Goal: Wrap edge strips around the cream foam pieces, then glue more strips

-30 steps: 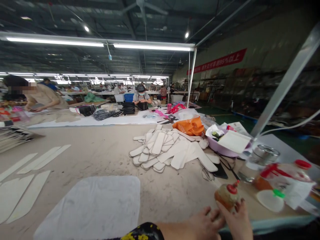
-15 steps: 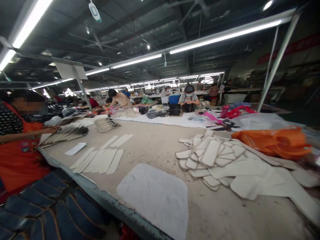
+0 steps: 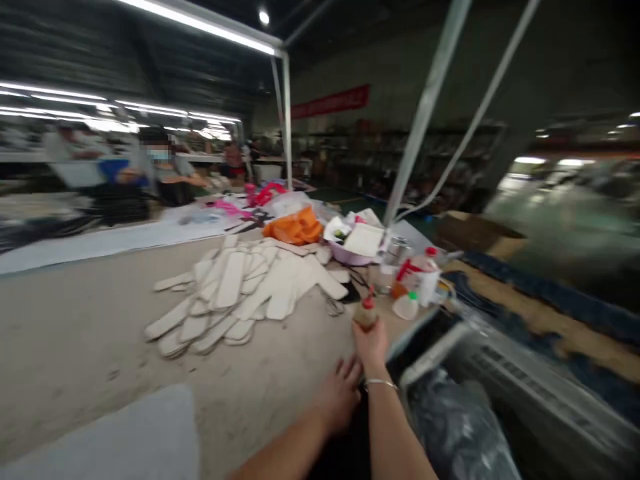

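My right hand is wrapped round a small bottle with a red cap, near the table's right edge. Just left of it, my left hand is low over the tabletop, blurred, its fingers somewhat apart and nothing visible in them. A heap of pale, rounded strips lies on the beige table beyond my hands. Right of the held bottle stand a small bottle with a green cap and a larger bottle with a red cap.
An orange bag and a purple basin lie past the strips. A white sheet is at lower left. A metal post rises at the table's far right. Across the table sits a masked person.
The view has swung to the right. Both my hands have come into view, the right one holding the red-capped bottle. The person in orange at left is out of view.
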### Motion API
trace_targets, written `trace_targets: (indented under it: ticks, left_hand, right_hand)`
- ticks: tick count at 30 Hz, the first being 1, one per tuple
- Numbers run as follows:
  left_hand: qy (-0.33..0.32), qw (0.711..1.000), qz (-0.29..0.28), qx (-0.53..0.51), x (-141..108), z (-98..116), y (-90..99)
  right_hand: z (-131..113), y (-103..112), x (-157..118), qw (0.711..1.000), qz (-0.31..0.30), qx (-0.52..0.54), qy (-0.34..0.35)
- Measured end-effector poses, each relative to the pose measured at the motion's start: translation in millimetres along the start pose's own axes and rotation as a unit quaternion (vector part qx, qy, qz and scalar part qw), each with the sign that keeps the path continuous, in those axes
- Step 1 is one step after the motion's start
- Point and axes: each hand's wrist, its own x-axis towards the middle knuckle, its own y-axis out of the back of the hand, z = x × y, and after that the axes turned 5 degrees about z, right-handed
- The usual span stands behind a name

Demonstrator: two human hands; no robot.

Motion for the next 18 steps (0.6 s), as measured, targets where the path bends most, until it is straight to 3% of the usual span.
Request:
trace_targets:
  ticks: [5, 8, 10, 12, 14, 15, 18]
  left_hand:
    - [0.03, 0.999, -0.012, 0.01, 9, -6, -5.0]
    - [0.014, 0.999, 0.009, 0.038, 14, 0, -7.5]
    - [0.004, 0.998, 0.024, 0.057, 15, 5, -7.7]
    - [0.0, 0.997, 0.034, 0.074, 17, 8, -7.0]
    - [0.0, 0.996, 0.043, 0.084, 18, 11, -6.0]
    - [-0.001, 0.995, 0.047, 0.086, 19, 12, -5.6]
    - [-0.003, 0.994, 0.065, 0.087, 21, 14, -6.7]
  right_hand:
    - [25, 13, 9, 0.997, 0.013, -0.055, -0.047]
    - [32, 46, 10, 0.999, -0.028, -0.033, 0.003]
    - [47, 93, 2, 0.997, 0.006, -0.029, 0.069]
    - [74, 154, -10, 0.994, 0.043, -0.061, 0.077]
    - [113, 220, -22, 0.984, 0.051, -0.166, -0.026]
    - [135, 251, -29, 0.965, 0.03, -0.241, -0.101]
    - [202, 324, -52, 0.932, -0.006, -0.304, -0.196]
